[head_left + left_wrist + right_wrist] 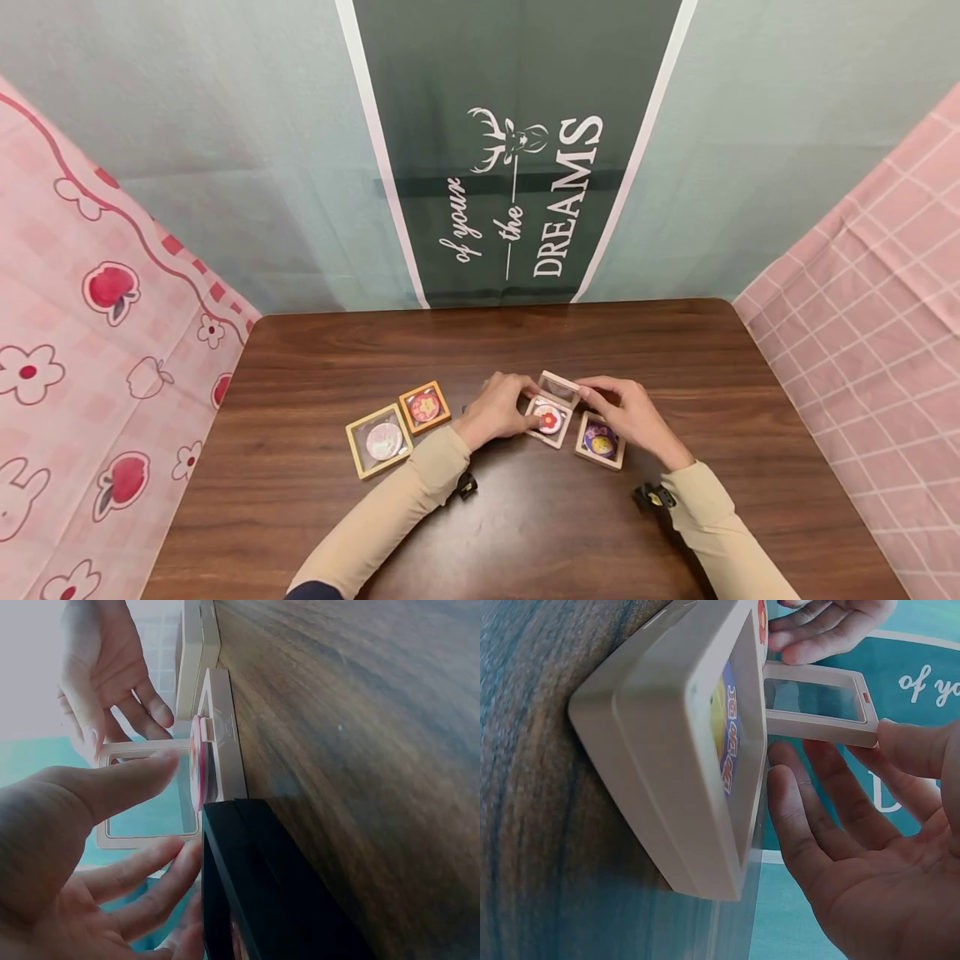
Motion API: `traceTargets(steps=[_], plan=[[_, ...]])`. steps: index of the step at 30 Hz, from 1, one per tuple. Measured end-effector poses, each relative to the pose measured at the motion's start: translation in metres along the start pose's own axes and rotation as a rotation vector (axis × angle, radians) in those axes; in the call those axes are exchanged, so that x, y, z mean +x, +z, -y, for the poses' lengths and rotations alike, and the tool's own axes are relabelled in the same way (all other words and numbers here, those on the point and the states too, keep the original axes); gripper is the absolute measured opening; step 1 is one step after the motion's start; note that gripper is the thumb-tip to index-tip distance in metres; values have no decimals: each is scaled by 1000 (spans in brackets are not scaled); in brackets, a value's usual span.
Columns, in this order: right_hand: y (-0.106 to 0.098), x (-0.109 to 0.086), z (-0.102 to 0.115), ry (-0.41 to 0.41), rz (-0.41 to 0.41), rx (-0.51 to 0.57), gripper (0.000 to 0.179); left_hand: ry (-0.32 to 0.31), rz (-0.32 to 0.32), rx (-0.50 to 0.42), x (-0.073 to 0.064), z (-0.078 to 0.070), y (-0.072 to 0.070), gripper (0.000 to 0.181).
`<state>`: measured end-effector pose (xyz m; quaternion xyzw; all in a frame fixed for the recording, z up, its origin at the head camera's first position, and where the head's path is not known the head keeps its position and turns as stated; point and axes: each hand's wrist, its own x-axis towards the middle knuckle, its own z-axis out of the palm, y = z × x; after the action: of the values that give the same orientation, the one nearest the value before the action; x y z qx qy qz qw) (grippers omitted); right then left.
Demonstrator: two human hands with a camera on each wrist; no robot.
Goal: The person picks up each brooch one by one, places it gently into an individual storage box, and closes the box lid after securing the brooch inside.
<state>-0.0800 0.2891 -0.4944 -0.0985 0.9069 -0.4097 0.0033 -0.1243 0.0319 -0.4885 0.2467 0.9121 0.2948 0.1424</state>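
A small pale pink display case (556, 435) stands open on the table, its clear-windowed lid (559, 389) raised at the back. Inside lies a round white badge (550, 419) with a red flower. My left hand (498, 406) holds the case at its left side, thumb by the badge and fingers near the hinge. With thumb and fingers, my right hand (628, 410) pinches the lid's right edge; in the right wrist view the thumb (915, 746) meets the lid's corner. Close to the right hand lies a closed beige case (600, 442) with a purple and yellow badge.
Left of the hands lie a yellow case (362, 454) with a pale round badge and an orange case (427, 423) with a red and yellow badge. A black case (262, 877) stands close by the left hand, mostly hidden in the head view. A curtain (300, 167) hangs behind the table.
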Motion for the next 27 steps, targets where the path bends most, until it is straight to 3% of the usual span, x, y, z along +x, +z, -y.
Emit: traceTargets(steps=[5,11,16,22,27], plan=[[0,-1,2,6,-6,-9,20,-90,20,32,-3,0,1,56],[2,-3,6,16,-2,-24,19,-19,60,98,-4,2,2,67],[3,-7,9,13,15,-19,15,-29,88,107,-4,2,3,66],[6,-10,11,-54,30,4,12,-83,101,80,-4,2,2,67],[9,-11,11,-144,16,-12,11,-79,106,33,-2,3,1,66]])
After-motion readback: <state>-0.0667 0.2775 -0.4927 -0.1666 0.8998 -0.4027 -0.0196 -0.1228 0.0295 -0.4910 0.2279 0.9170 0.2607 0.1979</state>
